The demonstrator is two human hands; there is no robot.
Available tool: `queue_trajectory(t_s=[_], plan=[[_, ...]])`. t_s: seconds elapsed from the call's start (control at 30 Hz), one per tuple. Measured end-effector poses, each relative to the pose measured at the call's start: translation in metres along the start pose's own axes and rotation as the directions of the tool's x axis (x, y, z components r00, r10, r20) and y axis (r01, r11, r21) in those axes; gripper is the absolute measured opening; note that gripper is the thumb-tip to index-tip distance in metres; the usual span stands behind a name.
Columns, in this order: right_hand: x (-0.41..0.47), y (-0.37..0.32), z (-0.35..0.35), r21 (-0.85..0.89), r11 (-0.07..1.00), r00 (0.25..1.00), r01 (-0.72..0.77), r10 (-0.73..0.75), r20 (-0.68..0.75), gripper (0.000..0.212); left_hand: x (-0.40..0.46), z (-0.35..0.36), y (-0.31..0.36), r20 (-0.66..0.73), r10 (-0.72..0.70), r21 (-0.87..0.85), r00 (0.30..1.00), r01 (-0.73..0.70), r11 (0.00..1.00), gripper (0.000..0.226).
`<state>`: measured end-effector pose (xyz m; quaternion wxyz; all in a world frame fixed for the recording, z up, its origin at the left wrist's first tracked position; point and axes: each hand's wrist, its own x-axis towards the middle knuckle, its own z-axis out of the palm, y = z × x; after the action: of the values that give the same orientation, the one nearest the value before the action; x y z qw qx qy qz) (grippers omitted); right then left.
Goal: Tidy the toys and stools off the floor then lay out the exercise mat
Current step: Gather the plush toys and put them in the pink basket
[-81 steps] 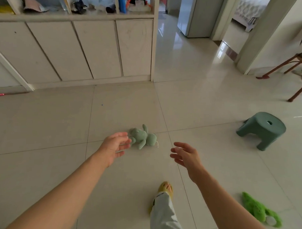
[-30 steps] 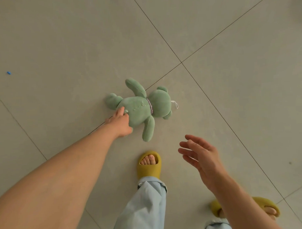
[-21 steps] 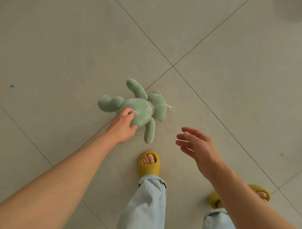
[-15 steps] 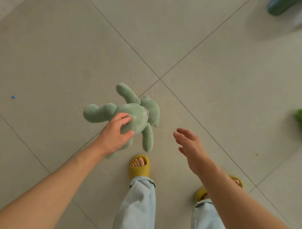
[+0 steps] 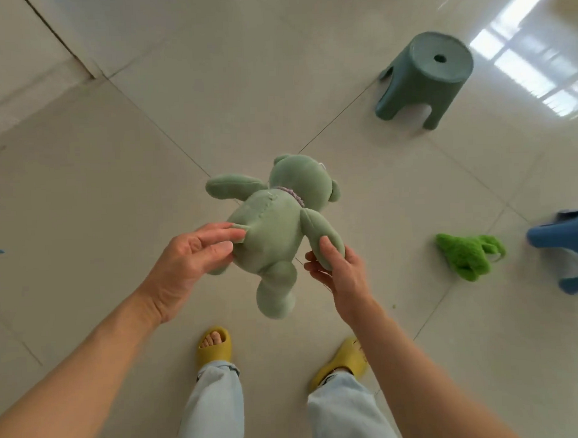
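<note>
Head view: the left hand (image 5: 190,255) pinches the green bear (image 5: 274,226) by its side, the right hand (image 5: 335,269) grips its arm, bear held above the floor (image 5: 83,193), and such light pinches could let it drop.

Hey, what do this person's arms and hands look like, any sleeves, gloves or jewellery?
Both forearms are bare right to the frame edge: no sleeves show. The left hand and right hand wear no gloves, rings or watch, and no wristbands show.
</note>
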<state>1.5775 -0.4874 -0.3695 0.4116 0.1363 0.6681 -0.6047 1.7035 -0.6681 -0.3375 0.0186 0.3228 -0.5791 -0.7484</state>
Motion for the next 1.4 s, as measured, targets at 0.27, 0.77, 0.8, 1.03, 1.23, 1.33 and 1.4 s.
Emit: queue_trajectory(t_s=[0.27, 0.77, 0.8, 1.03, 1.23, 1.33, 1.4], plan=[[-0.073, -0.057, -0.058, 0.027, 0.976, 0.969, 0.217, -0.212, -0.13, 0.007, -0.02, 0.089, 0.056, -0.109, -0.023, 0.412, 0.994, 0.067, 0.909, 0.016], [-0.143, -0.1, -0.186, -0.639, 0.546, 0.636, 0.541, -0.763, -0.115, 0.046, -0.021, 0.337, 0.114, 0.216, -0.548, -0.097, 0.808, 0.577, 0.811, 0.024], [-0.144, -0.101, -0.194, -0.644, 0.533, 0.635, 0.549, -0.767, -0.094, 0.047, -0.018, 0.342, 0.114, 0.212, -0.538, -0.107, 0.816, 0.566, 0.817, 0.024], [-0.154, -0.099, -0.298, -0.466, 0.74, 0.711, 0.485, -0.644, -0.283, 0.034, -0.004, 0.396, 0.132, 0.156, -0.424, -0.157, 0.892, 0.446, 0.881, 0.012], [-0.148, -0.096, -0.365, -0.283, 0.906, 0.751, 0.315, -0.421, -0.508, 0.033, 0.016, 0.436, 0.135, 0.097, -0.267, 0.095, 0.959, 0.258, 0.961, 0.021], [-0.14, -0.102, -0.382, -0.199, 0.937, 0.748, 0.287, -0.349, -0.565, 0.033, 0.037, 0.454, 0.134, 0.107, -0.256, 0.207, 0.961, 0.23, 0.951, 0.028], [-0.135, -0.106, -0.391, -0.156, 0.952, 0.749, 0.265, -0.305, -0.588, 0.033, 0.052, 0.466, 0.133, 0.123, -0.301, 0.223, 0.946, 0.27, 0.937, 0.024]])
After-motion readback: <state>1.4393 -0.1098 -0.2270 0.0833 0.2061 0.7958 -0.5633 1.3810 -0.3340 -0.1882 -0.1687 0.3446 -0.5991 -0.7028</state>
